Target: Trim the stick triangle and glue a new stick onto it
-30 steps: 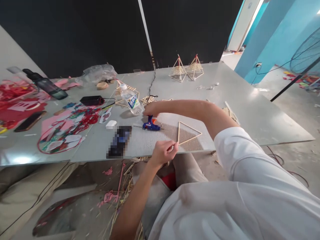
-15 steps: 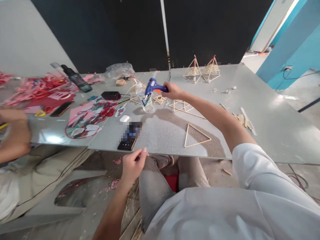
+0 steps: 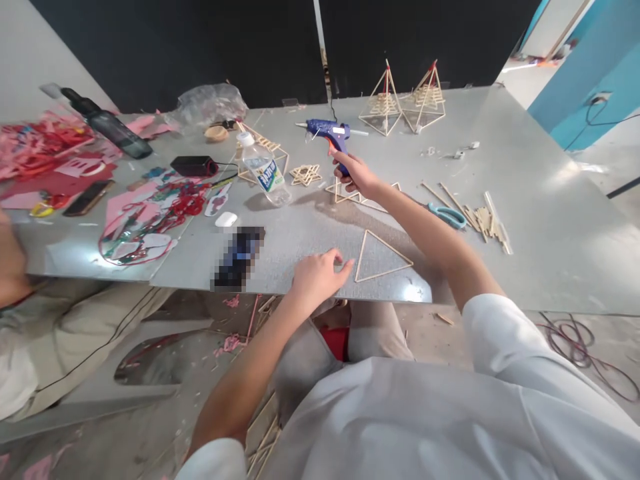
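My right hand (image 3: 356, 175) is wrapped round the handle of a blue glue gun (image 3: 327, 128), held above the table with its nozzle pointing left. A clear glue stick pokes out of the gun's back. Close to the table's front edge, my left hand (image 3: 323, 273) has its thumb and fingers apart with nothing between them. Just right of its fingertips lies a triangle of thin wooden sticks (image 3: 384, 272). Beneath my right hand and forearm is a larger flat stick frame (image 3: 345, 197), partly hidden. A small stick star (image 3: 305, 175) lies to its left.
A tilted plastic bottle (image 3: 267, 175) stands left of the star, near a phone (image 3: 239, 259) and white case (image 3: 227, 219). Scissors (image 3: 447, 215) and loose sticks (image 3: 483, 221) lie right. Two stick pyramids (image 3: 383, 107) stand behind. Another person's arm (image 3: 11, 263) is far left.
My right hand has raised the glue gun and turned it, from nozzle down beside the bottle to pointing left. My left hand has moved right over the table edge, towards the triangle, and opened.
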### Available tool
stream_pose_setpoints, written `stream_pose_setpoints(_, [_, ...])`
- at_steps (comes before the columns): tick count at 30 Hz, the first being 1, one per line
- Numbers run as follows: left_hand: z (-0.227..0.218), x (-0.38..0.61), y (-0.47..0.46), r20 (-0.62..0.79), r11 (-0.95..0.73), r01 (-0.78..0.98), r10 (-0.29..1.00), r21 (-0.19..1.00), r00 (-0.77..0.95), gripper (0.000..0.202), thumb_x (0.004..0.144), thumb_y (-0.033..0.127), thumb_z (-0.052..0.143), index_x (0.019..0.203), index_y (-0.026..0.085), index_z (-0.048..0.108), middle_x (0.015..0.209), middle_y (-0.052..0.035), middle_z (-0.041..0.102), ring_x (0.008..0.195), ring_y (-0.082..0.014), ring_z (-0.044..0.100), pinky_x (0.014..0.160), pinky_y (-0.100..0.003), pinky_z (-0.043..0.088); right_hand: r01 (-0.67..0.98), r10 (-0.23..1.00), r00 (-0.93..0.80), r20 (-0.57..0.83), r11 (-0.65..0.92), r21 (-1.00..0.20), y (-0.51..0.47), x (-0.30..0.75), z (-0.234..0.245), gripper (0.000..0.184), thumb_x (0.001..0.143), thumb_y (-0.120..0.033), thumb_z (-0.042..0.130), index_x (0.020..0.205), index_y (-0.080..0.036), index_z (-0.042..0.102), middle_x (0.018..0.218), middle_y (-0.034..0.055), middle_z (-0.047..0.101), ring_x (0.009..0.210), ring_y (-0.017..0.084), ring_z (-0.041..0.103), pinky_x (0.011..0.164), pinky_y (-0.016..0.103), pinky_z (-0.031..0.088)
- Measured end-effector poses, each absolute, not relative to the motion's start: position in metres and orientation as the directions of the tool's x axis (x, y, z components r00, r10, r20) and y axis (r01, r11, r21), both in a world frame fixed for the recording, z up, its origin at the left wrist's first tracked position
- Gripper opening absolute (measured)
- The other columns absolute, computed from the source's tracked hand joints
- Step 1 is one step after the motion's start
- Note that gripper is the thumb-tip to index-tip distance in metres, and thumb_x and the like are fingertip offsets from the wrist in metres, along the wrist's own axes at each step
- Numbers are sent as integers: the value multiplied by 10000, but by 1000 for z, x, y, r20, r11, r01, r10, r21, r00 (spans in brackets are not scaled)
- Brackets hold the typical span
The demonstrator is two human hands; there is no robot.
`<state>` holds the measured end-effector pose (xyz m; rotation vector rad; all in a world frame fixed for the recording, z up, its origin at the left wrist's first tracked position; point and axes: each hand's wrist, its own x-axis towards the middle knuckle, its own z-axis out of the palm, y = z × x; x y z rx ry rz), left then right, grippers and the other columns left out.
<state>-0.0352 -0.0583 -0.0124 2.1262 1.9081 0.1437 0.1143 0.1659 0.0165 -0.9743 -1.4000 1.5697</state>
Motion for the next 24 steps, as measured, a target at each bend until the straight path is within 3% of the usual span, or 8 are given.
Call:
stream_pose_setpoints(2, [-10, -17, -46, -143, -129, 965, 976, 228, 164, 452, 1016, 612, 613, 1097, 208, 798, 902, -134, 814, 868, -334, 775, 748, -372, 492, -121, 929, -369, -29, -79, -989, 164, 117, 15, 593, 888, -790, 738, 917, -265, 463, 693, -68, 465, 512, 82, 318, 416, 218, 176])
stream_pose_setpoints(5, [-14, 0, -29, -123, -207, 967, 966, 146, 226, 321, 982, 450, 669, 1067, 173, 808, 914, -174, 816, 858, -357, 781, 736, -393, 516, -161, 924, -382, -14, -82, -984, 163, 120, 15, 631, 844, -822, 763, 915, -266, 473, 692, -62, 492, 524, 90, 391, 414, 225, 204])
stream_pose_setpoints(11, [-30, 2, -14, 33, -337, 938, 941, 79, 336, 155, 862, 325, 736, 821, 178, 760, 692, -115, 730, 668, -292, 723, 653, -354, 505, -214, 932, -361, -14, -98, -972, 161, 122, 22, 656, 791, -790, 843, 895, -280, 444, 642, -88, 430, 506, 91, 365, 409, 246, 204])
stream_pose_setpoints(17, [-13, -27, -16, -101, -351, 936, 931, 11, 350, 93, 864, 250, 689, 841, 178, 744, 728, -126, 731, 689, -304, 728, 642, -347, 463, -233, 940, -341, -28, -113, -966, 167, 128, 26, 688, 773, -829, 822, 842, -285, 406, 612, -78, 415, 513, 107, 368, 407, 268, 206])
stream_pose_setpoints(20, [4, -52, -15, -197, -361, 920, 901, 155, 387, 137, 884, 266, 666, 760, 216, 691, 639, -56, 676, 572, -233, 642, 589, -320, 401, -263, 941, -338, -18, -113, -958, 170, 132, 26, 678, 789, -822, 812, 837, -283, 403, 608, -79, 415, 509, 104, 360, 410, 265, 186])
stream_pose_setpoints(24, [20, -96, -15, -228, -190, 747, 880, 637, 417, 210, 981, 371, 607, 822, 238, 643, 530, 36, 592, 442, -156, 550, 484, -268, 383, -289, 945, -328, -14, -114, -951, 172, 135, 29, 675, 785, -808, 824, 825, -282, 404, 592, -85, 396, 496, 103, 361, 408, 264, 165])
